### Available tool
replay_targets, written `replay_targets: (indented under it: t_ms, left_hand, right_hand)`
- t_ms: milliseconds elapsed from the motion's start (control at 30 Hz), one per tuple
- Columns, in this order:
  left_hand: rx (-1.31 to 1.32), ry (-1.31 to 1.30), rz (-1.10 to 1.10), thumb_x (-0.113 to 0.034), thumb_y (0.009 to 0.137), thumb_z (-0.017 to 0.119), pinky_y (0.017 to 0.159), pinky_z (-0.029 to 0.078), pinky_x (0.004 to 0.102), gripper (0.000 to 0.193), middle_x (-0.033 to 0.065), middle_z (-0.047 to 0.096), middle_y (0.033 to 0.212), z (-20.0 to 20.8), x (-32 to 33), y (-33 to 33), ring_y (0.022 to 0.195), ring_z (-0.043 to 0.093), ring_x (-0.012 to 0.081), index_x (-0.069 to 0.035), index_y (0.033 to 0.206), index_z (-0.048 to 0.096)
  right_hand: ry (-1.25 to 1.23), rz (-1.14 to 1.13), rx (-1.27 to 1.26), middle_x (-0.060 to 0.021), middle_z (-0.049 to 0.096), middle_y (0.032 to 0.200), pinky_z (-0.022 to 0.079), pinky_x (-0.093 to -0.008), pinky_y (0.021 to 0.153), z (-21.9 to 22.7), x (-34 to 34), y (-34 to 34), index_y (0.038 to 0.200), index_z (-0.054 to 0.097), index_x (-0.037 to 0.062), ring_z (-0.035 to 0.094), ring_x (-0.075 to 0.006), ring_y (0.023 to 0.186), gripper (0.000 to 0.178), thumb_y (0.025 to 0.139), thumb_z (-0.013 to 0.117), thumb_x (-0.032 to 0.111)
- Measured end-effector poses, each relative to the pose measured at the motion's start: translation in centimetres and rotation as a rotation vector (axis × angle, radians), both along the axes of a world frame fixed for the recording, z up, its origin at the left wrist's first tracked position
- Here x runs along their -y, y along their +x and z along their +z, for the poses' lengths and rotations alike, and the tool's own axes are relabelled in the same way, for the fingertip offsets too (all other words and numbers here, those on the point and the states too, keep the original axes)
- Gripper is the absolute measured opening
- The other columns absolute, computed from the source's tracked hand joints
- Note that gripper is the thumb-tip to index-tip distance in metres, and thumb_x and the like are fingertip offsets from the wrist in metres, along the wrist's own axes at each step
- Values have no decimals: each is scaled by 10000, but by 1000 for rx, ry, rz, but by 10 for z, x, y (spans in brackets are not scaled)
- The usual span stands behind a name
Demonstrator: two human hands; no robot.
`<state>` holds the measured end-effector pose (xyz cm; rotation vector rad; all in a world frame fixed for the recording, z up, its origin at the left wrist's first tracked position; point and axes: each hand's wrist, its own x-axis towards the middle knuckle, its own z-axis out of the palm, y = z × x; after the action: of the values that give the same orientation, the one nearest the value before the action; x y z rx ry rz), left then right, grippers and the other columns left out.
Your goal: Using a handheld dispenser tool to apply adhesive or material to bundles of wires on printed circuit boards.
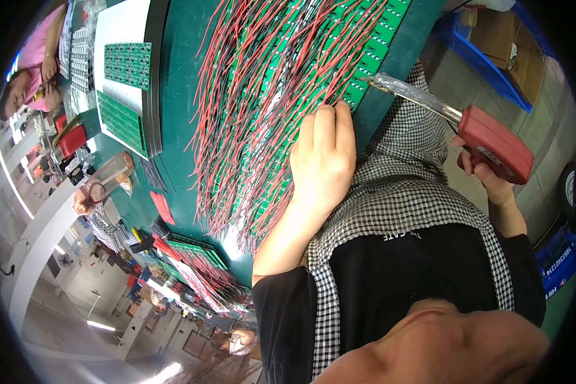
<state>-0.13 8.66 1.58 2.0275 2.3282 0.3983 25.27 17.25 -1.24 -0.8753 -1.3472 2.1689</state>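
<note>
My right hand (489, 181) is wrapped round the handle of a red soldering gun (498, 144). The gun's long metal barrel points left, its tip at the right edge of the green circuit boards (379, 50); whether it touches them I cannot tell. Many thin red and black wires (249, 109) lie in a dense layer across these boards. My left hand (324, 153) rests over the near right edge of the boards, fingers bent and pressed together among the wire ends. What its fingertips pinch is hidden.
The boards lie on a dark green tabletop (180, 102). Left of them, green panels (123, 121) sit on a white stack. Wired boards (201, 265) are piled nearer left. A blue crate (486, 61) with cardboard stands right. Another person (41, 64) is at the far left.
</note>
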Motion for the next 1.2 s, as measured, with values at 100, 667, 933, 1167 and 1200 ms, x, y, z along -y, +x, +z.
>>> replay_targets:
  t_ms: [100, 667, 933, 1167, 1200]
  left_hand:
    - [46, 21, -1, 25, 643, 561, 611, 446, 310, 241, 81, 518, 806, -1, -5, 0, 698, 527, 225, -4, 880, 586]
    - [-29, 72, 8, 34, 620, 553, 603, 441, 305, 273, 80, 525, 801, -2, -3, 1, 686, 514, 216, 0, 889, 593]
    - [23, 113, -50, 40, 625, 551, 625, 443, 313, 274, 83, 532, 814, -6, -1, -5, 712, 521, 224, -1, 892, 591]
    - [30, 56, -22, 29, 636, 549, 643, 444, 315, 273, 85, 535, 821, -2, 1, -3, 725, 525, 226, -8, 904, 587]
    - [25, 61, -32, 29, 638, 548, 645, 444, 315, 273, 86, 535, 824, -2, 1, -3, 728, 526, 228, -8, 906, 586]
  right_hand:
    - [43, -28, 46, -118, 544, 944, 377, -196, 549, 10, -2, -1, 1105, 456, -29, 440, -75, 625, 434, 749, 625, 155]
    - [57, 19, 75, -154, 533, 1027, 375, -247, 534, -6, 2, 5, 1149, 414, -42, 430, -106, 571, 561, 748, 621, 291]
    - [0, 5, 32, -104, 561, 990, 395, -185, 638, 14, -3, -14, 1235, 339, -28, 489, -71, 730, 617, 723, 644, 132]
    - [11, 67, 77, -114, 573, 981, 395, -184, 628, 10, -3, -16, 1221, 351, -44, 497, -69, 704, 660, 679, 679, 141]
    - [8, 53, 81, -114, 573, 983, 395, -185, 627, 10, -2, -16, 1216, 358, -45, 495, -67, 701, 657, 676, 682, 141]
